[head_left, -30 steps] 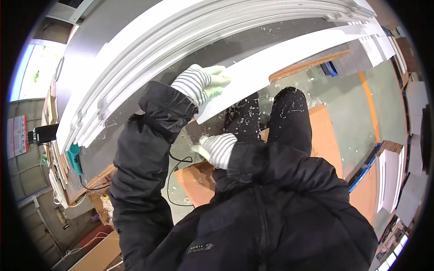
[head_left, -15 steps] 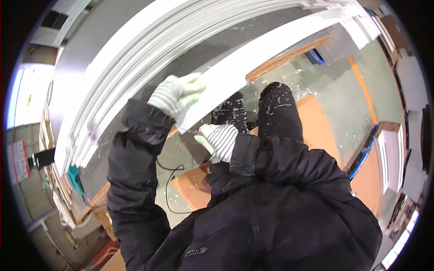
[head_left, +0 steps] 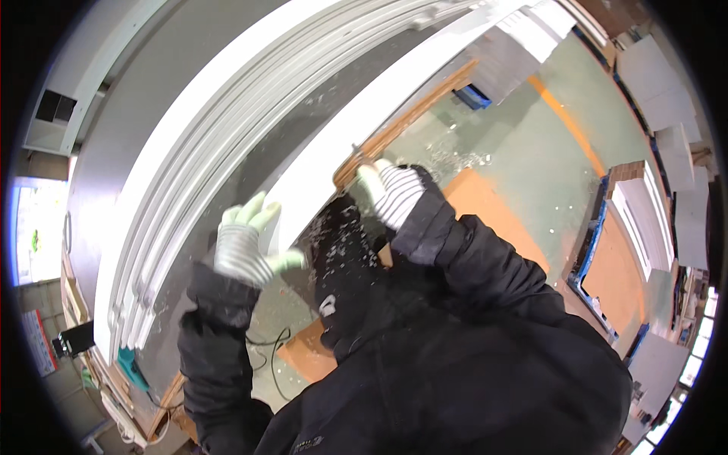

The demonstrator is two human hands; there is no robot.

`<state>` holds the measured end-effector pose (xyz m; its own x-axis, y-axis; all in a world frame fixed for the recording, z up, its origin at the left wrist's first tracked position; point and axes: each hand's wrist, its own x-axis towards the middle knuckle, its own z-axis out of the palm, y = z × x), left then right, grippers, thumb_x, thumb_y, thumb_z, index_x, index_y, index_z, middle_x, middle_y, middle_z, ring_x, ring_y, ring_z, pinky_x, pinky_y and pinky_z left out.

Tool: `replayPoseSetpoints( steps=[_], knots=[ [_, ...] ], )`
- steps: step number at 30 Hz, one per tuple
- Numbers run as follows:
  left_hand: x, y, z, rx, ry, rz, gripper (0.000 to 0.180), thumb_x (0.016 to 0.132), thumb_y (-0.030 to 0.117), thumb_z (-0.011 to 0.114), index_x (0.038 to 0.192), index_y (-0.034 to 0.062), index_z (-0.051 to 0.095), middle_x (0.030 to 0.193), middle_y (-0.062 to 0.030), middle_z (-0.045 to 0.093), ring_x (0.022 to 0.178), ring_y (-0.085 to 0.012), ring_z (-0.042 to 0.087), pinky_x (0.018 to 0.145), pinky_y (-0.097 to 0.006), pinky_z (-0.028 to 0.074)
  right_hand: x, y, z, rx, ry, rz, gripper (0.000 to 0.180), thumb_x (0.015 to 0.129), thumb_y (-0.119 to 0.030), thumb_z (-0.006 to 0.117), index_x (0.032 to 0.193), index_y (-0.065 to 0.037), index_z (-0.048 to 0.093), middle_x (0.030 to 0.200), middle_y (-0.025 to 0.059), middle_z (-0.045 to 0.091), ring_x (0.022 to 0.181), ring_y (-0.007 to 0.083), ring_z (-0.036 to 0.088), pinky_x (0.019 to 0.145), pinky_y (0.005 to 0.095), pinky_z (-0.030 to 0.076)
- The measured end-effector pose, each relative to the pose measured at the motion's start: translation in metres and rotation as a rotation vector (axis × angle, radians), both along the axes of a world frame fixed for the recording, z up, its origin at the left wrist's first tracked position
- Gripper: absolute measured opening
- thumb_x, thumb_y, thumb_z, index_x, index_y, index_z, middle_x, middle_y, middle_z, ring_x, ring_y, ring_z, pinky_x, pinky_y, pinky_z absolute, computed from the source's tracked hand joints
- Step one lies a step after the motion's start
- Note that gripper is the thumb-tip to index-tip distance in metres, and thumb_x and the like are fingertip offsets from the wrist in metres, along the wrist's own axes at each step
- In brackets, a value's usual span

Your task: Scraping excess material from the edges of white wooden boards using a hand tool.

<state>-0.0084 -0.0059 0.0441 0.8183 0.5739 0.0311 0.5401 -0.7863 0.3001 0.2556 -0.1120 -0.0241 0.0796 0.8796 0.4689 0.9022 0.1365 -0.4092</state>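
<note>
A long white board [head_left: 322, 155] slopes across the dark work surface toward my body. Around its near end, my left hand [head_left: 246, 241] has its striped glove fingers and thumb spread apart; whether it touches the board I cannot tell. Beside the brown wooden edge [head_left: 413, 110] below the board, my right hand [head_left: 396, 193] is closed, also in a striped glove. A small, narrow dark piece shows at its fingertips, too blurred to name.
Several long white profiles [head_left: 189, 152] lie stacked beyond the board. A teal power tool [head_left: 131, 368] is at the far left, and a black cable [head_left: 265, 353] hangs below. Brown sheets [head_left: 493, 216] lie on the floor; white pieces fill a rack [head_left: 641, 220] at right.
My right hand has moved up to the wooden edge. The left has shifted left and down, its fingers more spread. The whole view has turned slightly to the right.
</note>
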Motion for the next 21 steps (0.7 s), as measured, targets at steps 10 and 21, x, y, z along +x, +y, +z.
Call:
replayPoseSetpoints(
  steps=[10, 21],
  knots=[
    [-0.065, -0.045, -0.030, 0.182, -0.060, -0.004, 0.096, 0.054, 0.015, 0.085, 0.136, 0.0074, 0.037, 0.137, -0.0262, 0.042, 0.119, -0.0442, 0.043, 0.102, -0.055, 0.034, 0.023, 0.022, 0.016, -0.507, 0.164, -0.065, 0.044, 0.099, -0.039, 0.046, 0.097, 0.003, 0.059, 0.070, 0.0235, 0.064, 0.064, 0.0375, 0.066, 0.057, 0.0446, 0.051],
    [-0.386, -0.072, -0.027, -0.650, -0.706, 1.842, 0.065, 0.087, 0.040, 0.064, 0.136, 0.0020, 0.044, 0.124, -0.0218, 0.058, 0.110, -0.0330, 0.061, 0.097, -0.037, 0.048, 0.169, 0.055, -0.012, -0.194, 0.220, -0.588, 0.029, 0.098, -0.029, 0.050, 0.093, -0.003, 0.062, 0.077, 0.0227, 0.066, 0.067, 0.0380, 0.065, 0.057, 0.0458, 0.048]
  ],
)
